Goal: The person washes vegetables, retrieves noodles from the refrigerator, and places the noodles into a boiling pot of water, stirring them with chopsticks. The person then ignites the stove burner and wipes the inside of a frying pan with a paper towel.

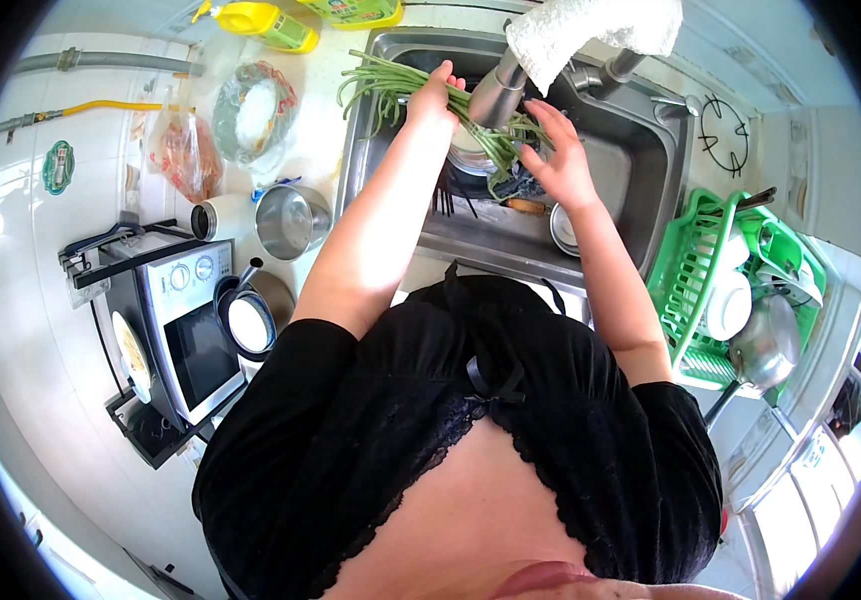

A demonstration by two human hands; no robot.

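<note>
My left hand (435,100) is closed around a bunch of long green stems (390,78) above the sink (640,190). The stems run to the right beneath the metal faucet (497,92), and their leafy ends hang down. My right hand (560,160) is beside those ends, fingers apart; whether the fingertips touch them I cannot tell. Below the bunch, partly hidden, are stacked bowls (470,158) and dark chopsticks (443,195). A metal bowl (563,232) sits in the sink near its front edge.
A white cloth (590,38) wraps the faucet's top. On the right stands a green dish rack (685,285) with bowls and a saucepan (765,345). To the left are a metal pot (292,220), bagged food (187,155), yellow bottles (265,25) and a microwave (185,320).
</note>
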